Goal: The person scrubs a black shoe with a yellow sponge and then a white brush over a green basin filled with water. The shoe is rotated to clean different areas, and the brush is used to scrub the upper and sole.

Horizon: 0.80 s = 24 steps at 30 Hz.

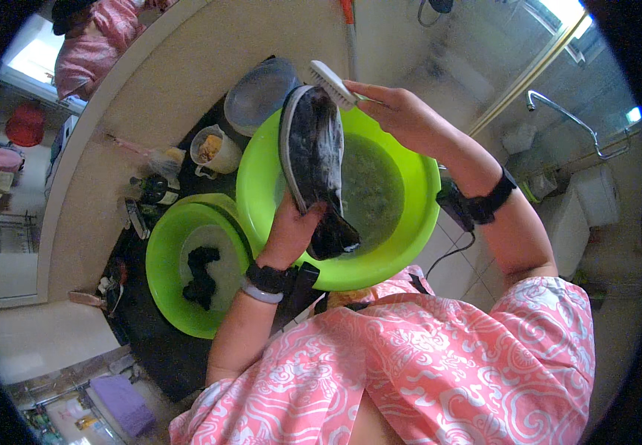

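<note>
A wet black shoe (pixel 315 148) with a pale sole edge is held up over a large lime-green basin (pixel 423 185). My left hand (pixel 291 226) grips the shoe near its lower end, thumb across it. My right hand (pixel 395 111) is closed on the handle of a white scrub brush (pixel 330 84). The brush's bristles are at the shoe's upper end; whether they touch it I cannot tell. Whitish, sudsy water (pixel 373 185) lies in the basin below. Part of the shoe's opening is hidden behind my left hand.
To the left, a smaller green basin (pixel 159 278) holds a dark cloth item (pixel 201 278) in water. A clear tub (pixel 258 96), a white mug (pixel 224 157) and a dark bottle (pixel 159 190) stand along the wall on the black counter (pixel 154 356). A mirror reflects part of a person.
</note>
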Motion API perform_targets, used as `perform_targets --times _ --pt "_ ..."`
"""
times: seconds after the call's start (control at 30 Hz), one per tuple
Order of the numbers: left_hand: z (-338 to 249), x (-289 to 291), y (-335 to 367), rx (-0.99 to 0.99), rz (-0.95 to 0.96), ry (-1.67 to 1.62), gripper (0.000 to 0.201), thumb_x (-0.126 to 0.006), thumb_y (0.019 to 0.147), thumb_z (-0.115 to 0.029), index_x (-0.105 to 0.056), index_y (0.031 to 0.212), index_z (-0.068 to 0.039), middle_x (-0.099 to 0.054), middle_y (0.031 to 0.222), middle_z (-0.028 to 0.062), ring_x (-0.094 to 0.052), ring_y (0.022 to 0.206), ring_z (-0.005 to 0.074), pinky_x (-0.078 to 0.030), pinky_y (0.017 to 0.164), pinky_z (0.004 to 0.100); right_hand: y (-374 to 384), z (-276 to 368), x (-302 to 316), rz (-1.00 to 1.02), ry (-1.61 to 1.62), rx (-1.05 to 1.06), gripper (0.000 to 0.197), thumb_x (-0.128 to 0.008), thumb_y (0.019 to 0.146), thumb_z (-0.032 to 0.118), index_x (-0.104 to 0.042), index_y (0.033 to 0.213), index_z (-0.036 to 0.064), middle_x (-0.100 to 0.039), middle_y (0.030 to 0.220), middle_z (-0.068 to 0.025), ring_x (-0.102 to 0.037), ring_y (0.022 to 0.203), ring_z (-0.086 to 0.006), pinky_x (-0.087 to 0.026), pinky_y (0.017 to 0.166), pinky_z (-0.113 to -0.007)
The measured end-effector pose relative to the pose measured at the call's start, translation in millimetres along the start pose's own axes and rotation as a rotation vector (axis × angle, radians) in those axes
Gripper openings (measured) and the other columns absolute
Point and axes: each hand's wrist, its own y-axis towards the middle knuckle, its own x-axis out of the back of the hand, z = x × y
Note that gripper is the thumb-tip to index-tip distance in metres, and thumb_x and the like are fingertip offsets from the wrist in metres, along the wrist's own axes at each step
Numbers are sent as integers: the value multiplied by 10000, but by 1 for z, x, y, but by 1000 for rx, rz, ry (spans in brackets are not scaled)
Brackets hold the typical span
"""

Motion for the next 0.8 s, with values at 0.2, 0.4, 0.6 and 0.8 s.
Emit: perform_targets --times 0.2,0.4,0.6,0.8 --pt "2 1 6 9 -70 348 424 -635 847 -86 -493 1238 -1 -625 1029 263 -604 969 431 -488 819 430 -49 34 -15 -77 -547 110 467 -485 978 229 -414 1428 332 -662 859 -201 -642 648 -341 -535 598 -418" --pt "10 -7 1 -14 -150 351 391 -612 843 -66 -511 1216 -9 -629 954 261 -604 904 457 -499 760 448 -77 61 -38 291 -945 96 563 -533 936 290 -338 1460 355 -647 721 -116 -653 563 -276 -504 448 -407" --pt "1 -8 -5 13 -120 373 364 -581 829 -41 -527 1188 -26 -633 912 251 -609 853 454 -498 725 435 -44 19 -22 -81 -751 -12 513 -557 938 283 -410 1428 321 -650 751 -171 -659 638 -329 -507 550 -447" --pt "6 -6 -7 59 -116 375 374 -582 829 -53 -522 1198 -23 -635 922 253 -610 861 452 -502 731 431 -46 -9 -39 -210 -506 -14 495 -554 932 231 -447 1409 312 -670 871 -168 -668 705 -319 -514 605 -445"
